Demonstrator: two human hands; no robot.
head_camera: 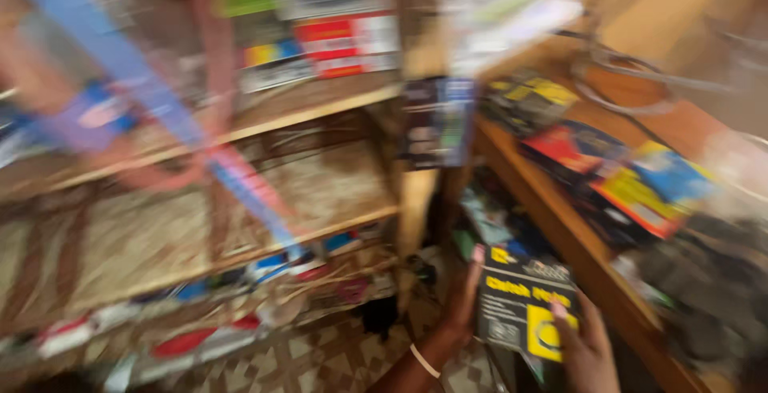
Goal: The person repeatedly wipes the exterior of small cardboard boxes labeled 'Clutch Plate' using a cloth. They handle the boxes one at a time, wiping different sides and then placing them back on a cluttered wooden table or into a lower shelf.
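I hold a flat black packet with yellow printing (522,306) low in the view, just in front of the edge of the wooden counter (588,261) on my right. My left hand (462,297) grips its left edge, the fingers curled behind and the thumb lying along the side; a thin pale band sits on that wrist. My right hand (588,349) clasps the packet's lower right corner, fingers closed over the glossy face. The packet looks like thin card or plastic, rectangular and smooth. Everything is smeared by motion, so small detail is lost. On the counter lie more flat glossy packets, one red and black (572,151), one yellow and blue (652,189), one black and yellow (528,101) farther back, with a loop of pale cable (632,81) behind them. To my left stand rough wooden shelves (264,121): the top one holds boxes in red, white and green (320,41), the middle one is lined with a worn brownish patterned sheet, and the bottom one holds a jumble of small red, blue and white packets (240,281). A blue strap (160,97) hangs slantwise across the shelves. A dark card of goods (436,121) hangs on the wooden post between the shelves and counter. The floor below has a patterned tile (320,357).
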